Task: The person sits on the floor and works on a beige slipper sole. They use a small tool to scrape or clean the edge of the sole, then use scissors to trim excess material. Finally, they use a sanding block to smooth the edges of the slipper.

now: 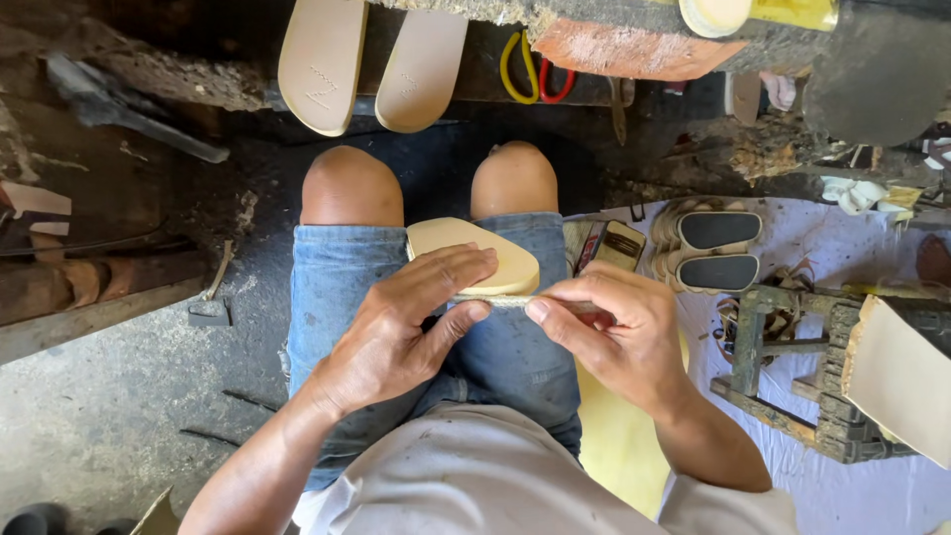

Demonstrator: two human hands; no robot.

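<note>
I sit with a tan shoe insole [466, 246] lying across my lap on my blue denim shorts [342, 282]. My left hand [396, 327] lies flat on the insole, fingers spread over its top and thumb at its near edge. My right hand [604, 332] pinches a thin pale strip or tool [500, 298] against the insole's near edge, thumb and forefinger closed on it. The two thumbs almost meet at that edge.
Two more tan insoles [322, 59] lean against a rough workbench [634, 45] ahead, beside yellow and red handled scissors [535, 74]. Stacked soles with black pads [708, 248] lie at my right on white cloth, near a wooden stand [792, 367]. A hammer [210, 297] lies on the left floor.
</note>
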